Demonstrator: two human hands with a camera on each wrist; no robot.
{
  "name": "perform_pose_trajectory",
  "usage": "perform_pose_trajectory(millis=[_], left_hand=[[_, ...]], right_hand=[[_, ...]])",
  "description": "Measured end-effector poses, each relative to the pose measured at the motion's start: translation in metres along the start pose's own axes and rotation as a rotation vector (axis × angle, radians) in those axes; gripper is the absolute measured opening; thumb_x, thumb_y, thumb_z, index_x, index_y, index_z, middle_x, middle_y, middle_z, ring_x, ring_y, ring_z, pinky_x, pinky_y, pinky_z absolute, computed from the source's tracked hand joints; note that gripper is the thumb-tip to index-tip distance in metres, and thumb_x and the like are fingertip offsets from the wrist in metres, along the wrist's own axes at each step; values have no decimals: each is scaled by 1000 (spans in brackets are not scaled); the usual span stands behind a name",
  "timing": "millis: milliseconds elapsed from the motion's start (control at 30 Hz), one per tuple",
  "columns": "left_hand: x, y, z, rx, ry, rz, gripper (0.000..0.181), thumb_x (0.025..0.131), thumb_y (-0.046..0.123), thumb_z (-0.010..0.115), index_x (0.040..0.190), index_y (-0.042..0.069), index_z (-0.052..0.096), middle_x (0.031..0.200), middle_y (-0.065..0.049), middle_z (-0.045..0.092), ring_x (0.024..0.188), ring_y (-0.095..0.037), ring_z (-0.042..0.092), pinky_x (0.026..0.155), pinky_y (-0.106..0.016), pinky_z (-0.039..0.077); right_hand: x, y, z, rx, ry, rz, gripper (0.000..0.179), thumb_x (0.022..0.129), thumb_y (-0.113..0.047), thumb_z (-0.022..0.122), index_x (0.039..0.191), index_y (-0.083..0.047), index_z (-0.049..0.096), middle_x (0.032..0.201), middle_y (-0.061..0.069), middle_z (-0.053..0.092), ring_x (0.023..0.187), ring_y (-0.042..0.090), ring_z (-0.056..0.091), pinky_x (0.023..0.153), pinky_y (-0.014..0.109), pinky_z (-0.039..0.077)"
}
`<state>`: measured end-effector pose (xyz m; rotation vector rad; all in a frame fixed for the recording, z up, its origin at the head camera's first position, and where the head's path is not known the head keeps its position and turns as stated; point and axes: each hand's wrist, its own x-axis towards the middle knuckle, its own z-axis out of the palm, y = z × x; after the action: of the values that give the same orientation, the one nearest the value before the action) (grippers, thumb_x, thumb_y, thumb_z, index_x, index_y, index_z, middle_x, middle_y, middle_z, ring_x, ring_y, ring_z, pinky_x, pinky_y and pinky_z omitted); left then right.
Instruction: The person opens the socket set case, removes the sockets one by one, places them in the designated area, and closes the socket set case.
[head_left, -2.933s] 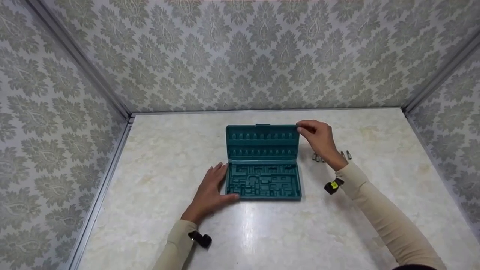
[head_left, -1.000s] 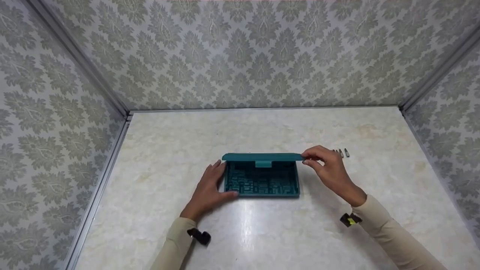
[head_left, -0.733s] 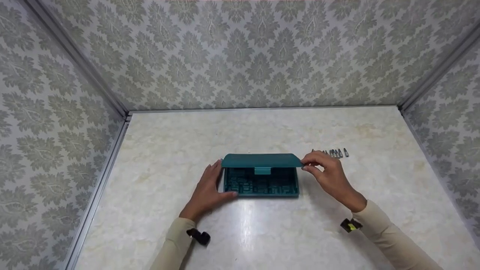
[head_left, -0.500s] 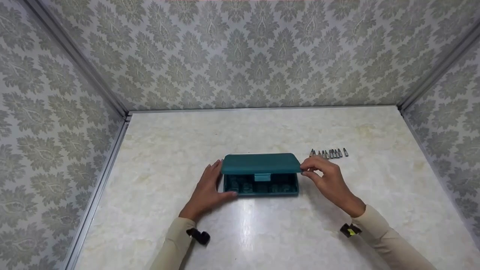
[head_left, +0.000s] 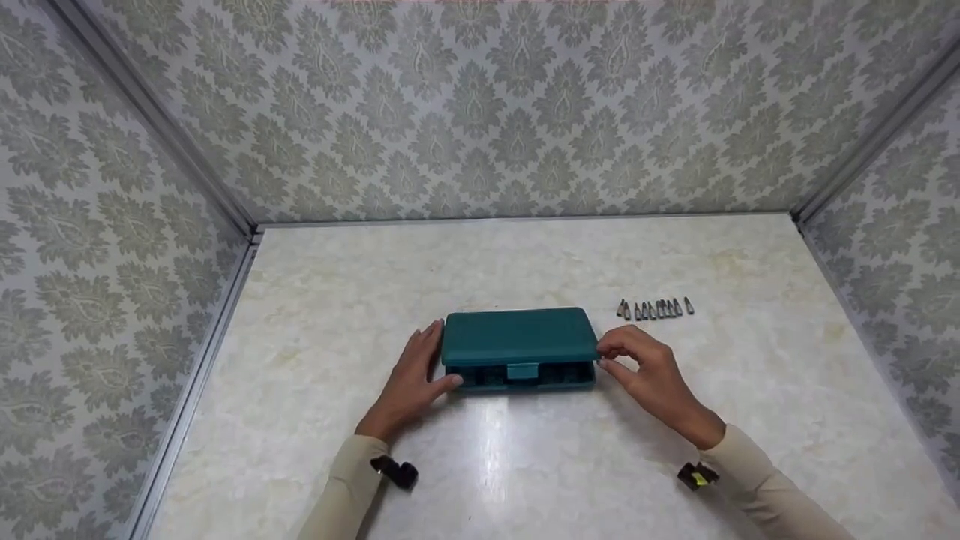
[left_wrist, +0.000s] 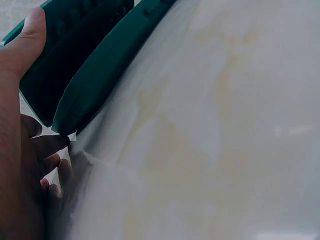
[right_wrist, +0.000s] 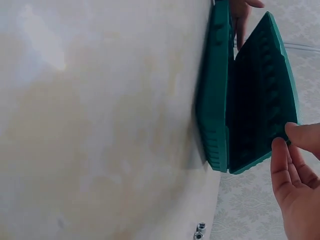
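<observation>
A teal plastic tool case (head_left: 469,375) sits mid-table in the head view, its lid (head_left: 517,334) tilted low over the base with a narrow dark gap along the front. My right hand (head_left: 652,375) pinches the lid's front right corner between thumb and fingers, as the right wrist view of the lid (right_wrist: 272,65) also shows. Along the left side of the base rests my left hand (head_left: 409,382), fingers extended and thumb near the front corner. In the left wrist view, the fingers of the left hand (left_wrist: 20,110) lie beside the case's corner. A latch tab (head_left: 523,370) hangs from the lid's front edge.
Several small tapered metal bits (head_left: 652,309) lie in a row on the table (head_left: 337,285), behind my right hand. Two metal pieces (right_wrist: 200,229) appear at the bottom of the right wrist view. Patterned walls (head_left: 480,150) border the table.
The lid has swung from upright forward and down over the base, with my right hand moving toward me while holding its corner. The left hand has stayed nearly still. More metal bits now show.
</observation>
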<state>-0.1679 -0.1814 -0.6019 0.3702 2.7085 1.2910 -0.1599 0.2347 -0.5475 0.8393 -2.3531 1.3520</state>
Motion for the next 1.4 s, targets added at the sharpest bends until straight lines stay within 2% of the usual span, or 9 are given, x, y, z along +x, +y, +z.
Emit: perform_pose_trajectory(millis=[233, 400, 667, 900, 1233, 1333, 1400], left_hand=[[-1, -1, -1, -2, -3, 26, 102, 101, 59, 72, 178, 17, 21, 183, -9, 21, 169, -45, 7, 132, -70, 11], [0, 0, -2, -10, -18, 29, 103, 100, 62, 71, 177, 16, 22, 183, -11, 21, 169, -45, 6, 132, -72, 11], [1, -2, -6, -37, -40, 59, 102, 100, 61, 70, 177, 14, 23, 183, -14, 20, 169, -47, 5, 131, -74, 9], [0, -1, -3, -2, -40, 7, 107, 96, 66, 73, 178, 21, 21, 185, -6, 18, 170, -40, 3, 132, -72, 10], [0, -1, -2, 39, -42, 11, 112, 93, 68, 76, 178, 21, 21, 185, -5, 18, 170, -39, 5, 132, -72, 14], [1, -1, -2, 39, -35, 20, 111, 94, 67, 76, 178, 19, 22, 184, -8, 19, 170, -42, 6, 131, -72, 14], [1, -1, -2, 37, -35, 23, 110, 94, 66, 76, 178, 18, 23, 184, -9, 20, 170, -43, 7, 131, -73, 14]], right_hand=[[-9, 1, 7, 59, -9, 37, 33, 90, 9, 85, 117, -8, 77, 114, 7, 72, 99, 23, 73, 87, 26, 62], [-14, 1, 12, 82, 30, 118, 29, 93, 2, 85, 118, -8, 77, 116, 5, 72, 101, 21, 73, 89, 24, 62], [-18, 3, 18, 147, 49, 212, 30, 93, 2, 84, 121, -5, 76, 117, 7, 71, 105, 23, 74, 93, 24, 61], [-23, 7, 20, 64, 30, 257, 32, 93, -2, 86, 123, -7, 77, 120, 4, 73, 110, 25, 74, 94, 26, 60], [-24, 9, 21, 11, 9, 315, 33, 92, -2, 88, 123, -8, 78, 121, 1, 74, 114, 27, 72, 94, 33, 59], [-22, 8, 22, -39, 9, 289, 35, 91, -2, 89, 123, -7, 77, 122, 3, 73, 114, 27, 71, 93, 38, 59], [-19, 7, 23, -70, 11, 256, 35, 91, -2, 90, 123, -6, 76, 122, 4, 72, 114, 26, 70, 94, 36, 58]])
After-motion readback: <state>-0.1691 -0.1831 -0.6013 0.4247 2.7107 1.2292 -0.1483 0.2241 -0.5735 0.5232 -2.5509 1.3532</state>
